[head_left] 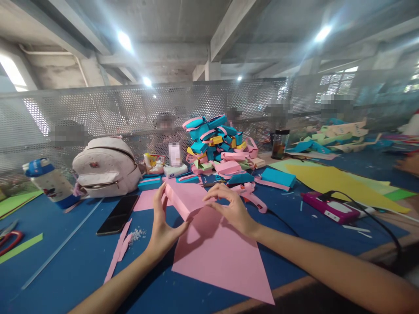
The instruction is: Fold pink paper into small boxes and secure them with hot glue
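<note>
A folded pink paper piece [190, 194], shaped like a shallow box with an upright side, is held between both hands above the table. My left hand [163, 224] grips its left side, with the thumb at the near corner and the fingers at the far end. At its right edge my right hand [235, 211] has thumb and fingertips closed in a pinch. Below the hands lies a flat pink sheet [229, 261], partly covered by the folded piece. Just beyond my right hand rests a pink glue gun [252, 195] with a black cord.
A heap of blue, pink and yellow paper pieces [214, 146] stands at the back. Leftward are a phone [118, 214], a backpack [104, 168], a bottle [50, 183] and scissors [13, 237]. Rightward are a purple power strip [330, 209] and yellow sheets [337, 185].
</note>
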Tool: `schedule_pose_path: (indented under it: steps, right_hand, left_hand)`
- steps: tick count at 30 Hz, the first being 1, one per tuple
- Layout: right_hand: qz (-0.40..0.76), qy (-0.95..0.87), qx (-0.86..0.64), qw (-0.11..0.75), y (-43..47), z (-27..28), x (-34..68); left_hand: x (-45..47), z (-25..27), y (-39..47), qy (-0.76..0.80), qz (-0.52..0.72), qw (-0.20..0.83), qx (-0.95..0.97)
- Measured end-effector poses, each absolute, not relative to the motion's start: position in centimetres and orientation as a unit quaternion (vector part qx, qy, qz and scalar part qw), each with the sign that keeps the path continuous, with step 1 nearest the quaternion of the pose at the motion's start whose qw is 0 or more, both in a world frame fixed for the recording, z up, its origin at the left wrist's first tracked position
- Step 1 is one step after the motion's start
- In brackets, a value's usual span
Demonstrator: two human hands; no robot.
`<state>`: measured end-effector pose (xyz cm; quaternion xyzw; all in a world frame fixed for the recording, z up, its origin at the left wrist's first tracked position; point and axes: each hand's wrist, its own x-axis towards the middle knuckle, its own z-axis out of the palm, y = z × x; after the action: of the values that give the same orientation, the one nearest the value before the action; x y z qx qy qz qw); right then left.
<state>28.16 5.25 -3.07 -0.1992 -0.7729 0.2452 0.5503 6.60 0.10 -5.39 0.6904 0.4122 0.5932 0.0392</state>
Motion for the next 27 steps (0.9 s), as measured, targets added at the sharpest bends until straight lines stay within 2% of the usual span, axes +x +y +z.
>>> schedule_pose_path:
  steps: [8,20,27]
  right_hand:
    - [0.205,-0.822,-0.125,0.516,3.1,-3.2,28.0]
    - [0.264,-0.787,-0.169,0.532,3.4,-3.0,27.8]
    - [0.248,-0.785,-0.182,0.538,4.3,-3.2,28.0]
  left_hand:
    - [6.9,-6.0,-0.6,0.412,0.534,0.025,0.738]
    - [7.2,-5.8,-0.6,0.416,0.549,0.028,0.725]
    - [7.1,-5.6,-0.4,0.414,0.580,0.046,0.700]
